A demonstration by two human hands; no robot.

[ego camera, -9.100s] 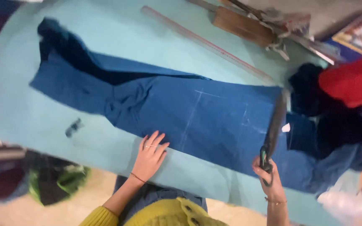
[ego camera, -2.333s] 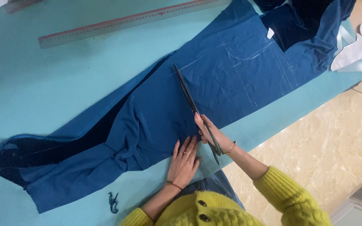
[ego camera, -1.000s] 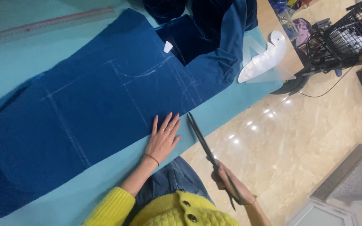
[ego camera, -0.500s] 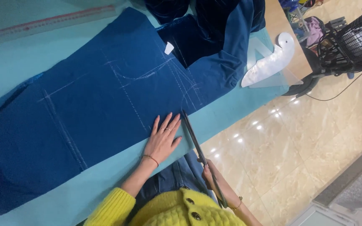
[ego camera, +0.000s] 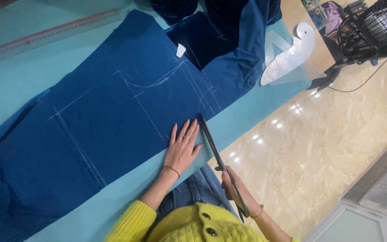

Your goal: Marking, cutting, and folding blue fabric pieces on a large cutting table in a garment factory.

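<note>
A long piece of dark blue fabric with white chalk lines lies spread on the turquoise table. My left hand lies flat, fingers apart, on the fabric's near edge. My right hand grips the handles of long black scissors. Their blades point away from me, with the tip at the fabric's edge just right of my left fingers.
A long clear ruler lies at the far side of the table. A white curved template rests at the table's right end, by more folded blue cloth. Beyond the table edge are a shiny tiled floor and a black wire basket.
My right hand has brought the scissors in from over the floor to the fabric's edge beside my left hand. My left hand has stayed flat on the cloth.
</note>
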